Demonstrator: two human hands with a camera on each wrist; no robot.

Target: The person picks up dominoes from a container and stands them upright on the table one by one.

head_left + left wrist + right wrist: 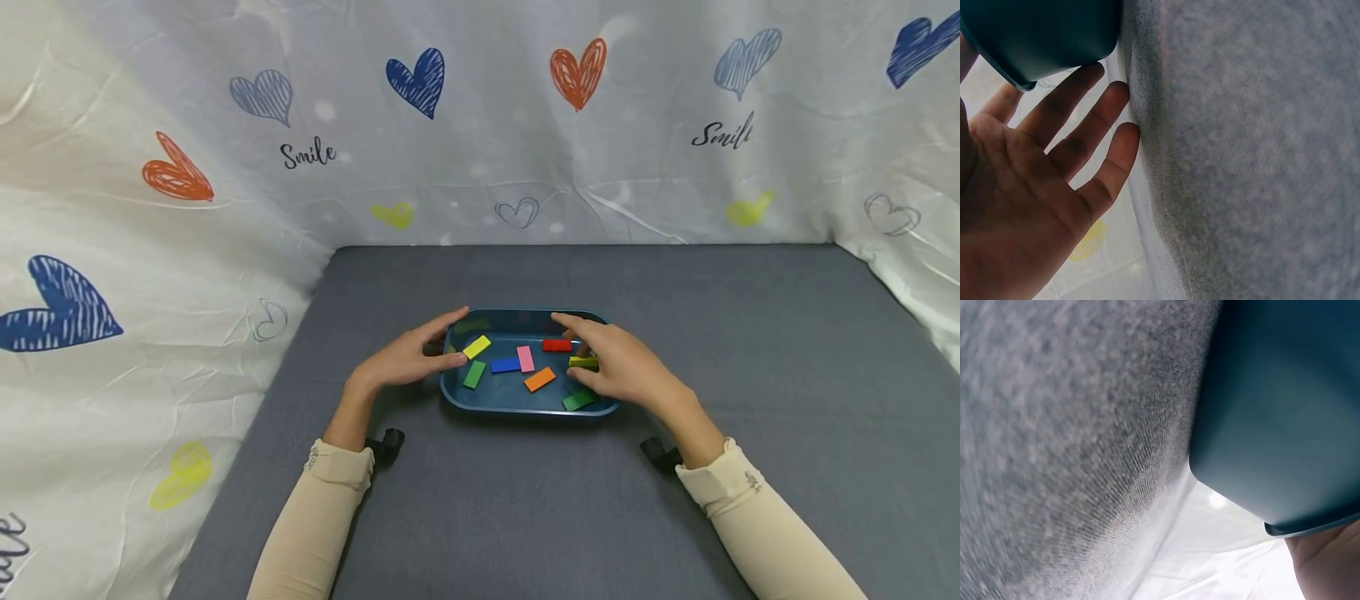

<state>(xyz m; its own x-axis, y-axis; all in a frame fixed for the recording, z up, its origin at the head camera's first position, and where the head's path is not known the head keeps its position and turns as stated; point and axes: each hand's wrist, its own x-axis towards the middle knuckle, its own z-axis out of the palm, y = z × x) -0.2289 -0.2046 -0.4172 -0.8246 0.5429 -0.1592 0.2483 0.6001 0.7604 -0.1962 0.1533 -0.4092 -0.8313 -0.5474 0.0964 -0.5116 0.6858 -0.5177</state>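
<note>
A dark blue tray point(517, 408) sits on the grey cloth with several small coloured blocks inside. My left hand point(408, 357) is at its left end, thumb over the rim close to a yellow block point(477, 347). In the left wrist view, the fingers of that hand spread fairly straight beside the tray's outer wall point(1054, 37). Over the right end, my right hand point(626, 358) pinches another yellow block point(583, 362) between thumb and fingers, its index finger stretched toward the far rim. The tray wall point(1279, 419) hides most of this hand in the right wrist view.
Also in the tray lie a red block point(557, 345), a pink block point(526, 359), a blue block point(506, 365), an orange block point(540, 379) and two green blocks, one left point(474, 374) and one right point(578, 400). A heart-printed curtain point(480, 150) hangs behind the table.
</note>
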